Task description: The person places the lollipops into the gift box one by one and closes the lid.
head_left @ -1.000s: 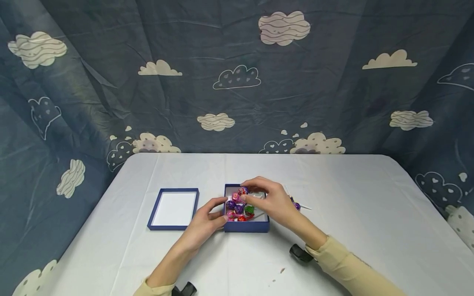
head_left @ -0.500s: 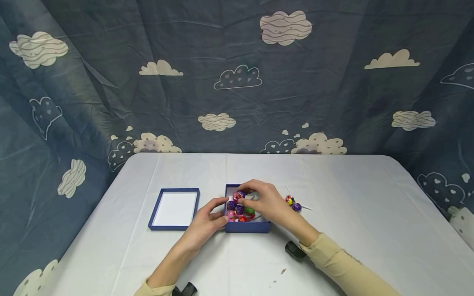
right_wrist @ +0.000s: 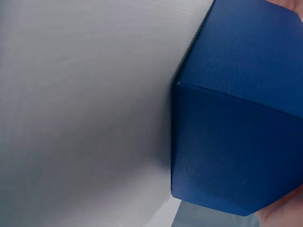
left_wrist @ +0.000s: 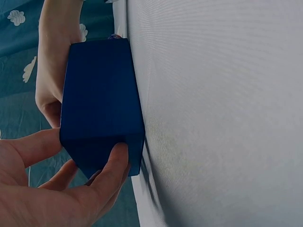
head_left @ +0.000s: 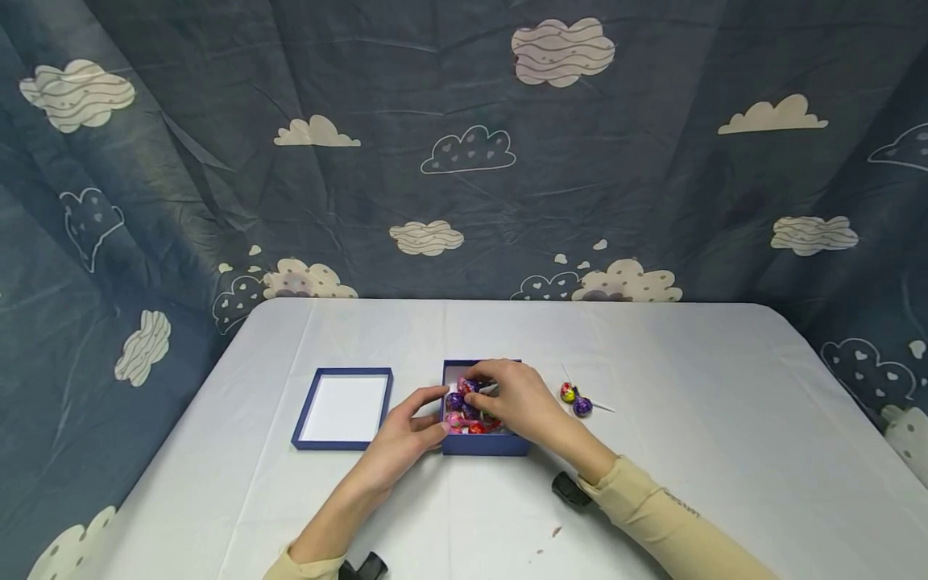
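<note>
A blue open-topped box (head_left: pixel 484 445) holds several wrapped lollipops (head_left: pixel 454 401) in pink, purple and red. My left hand (head_left: pixel 402 435) is at the box's left side; in the left wrist view, its fingers (left_wrist: pixel 113 165) press the side wall while another digit touches the rim corner. My right hand (head_left: pixel 518 399) reaches in over the box, thumb and fingertips around a pink and purple lollipop (head_left: pixel 467 386). Its palm and wrist cover the box's right part. In the right wrist view the box's outer walls (right_wrist: pixel 236 142) hide that hand's fingertips.
A blue-edged lid (head_left: pixel 343 408), white inside, lies left of the box. Right of the box lie two more lollipops (head_left: pixel 582 406), one purple and one red and yellow. A white cloth covers the table (head_left: pixel 696 387); a cloud-printed curtain (head_left: pixel 464 89) hangs behind.
My right hand has moved slightly left and toward me, bringing the pink and purple lollipop lower in the box. The loose lollipops on the right have come into fuller view. My left hand stays put.
</note>
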Available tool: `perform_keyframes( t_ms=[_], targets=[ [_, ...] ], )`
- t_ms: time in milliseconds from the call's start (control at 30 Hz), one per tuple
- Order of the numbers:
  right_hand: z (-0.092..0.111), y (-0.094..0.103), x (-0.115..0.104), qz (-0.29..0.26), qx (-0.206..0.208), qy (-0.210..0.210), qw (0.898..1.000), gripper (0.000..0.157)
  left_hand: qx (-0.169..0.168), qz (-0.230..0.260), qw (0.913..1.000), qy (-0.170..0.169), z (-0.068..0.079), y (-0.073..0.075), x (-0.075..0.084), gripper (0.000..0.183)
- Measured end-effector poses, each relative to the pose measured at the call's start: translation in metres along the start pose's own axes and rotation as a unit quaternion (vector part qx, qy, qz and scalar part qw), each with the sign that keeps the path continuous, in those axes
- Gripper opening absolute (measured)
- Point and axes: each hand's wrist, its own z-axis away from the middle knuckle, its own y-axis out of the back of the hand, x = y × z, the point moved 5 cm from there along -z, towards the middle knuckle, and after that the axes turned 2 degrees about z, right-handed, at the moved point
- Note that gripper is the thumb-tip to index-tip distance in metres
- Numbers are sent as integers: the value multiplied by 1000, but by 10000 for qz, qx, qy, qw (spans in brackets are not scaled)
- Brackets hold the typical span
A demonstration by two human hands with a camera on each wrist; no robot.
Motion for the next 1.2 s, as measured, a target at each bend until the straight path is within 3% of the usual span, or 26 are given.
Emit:
perform_keyframes(
  t_ms=[333,567,1200],
  targets=[
    [-2,-2,-2,423,-105,-110,9990,26,-1,-45,10000,-17,0,0,1,51],
    [-1,-2,-2,400,-42,-22,9992,21,36,-46,10000,14,0,0,2,52],
    [6,13,-4,-907,-3,381,9952,22,33,-196,9998,48,1,0,1,52]
  ],
)
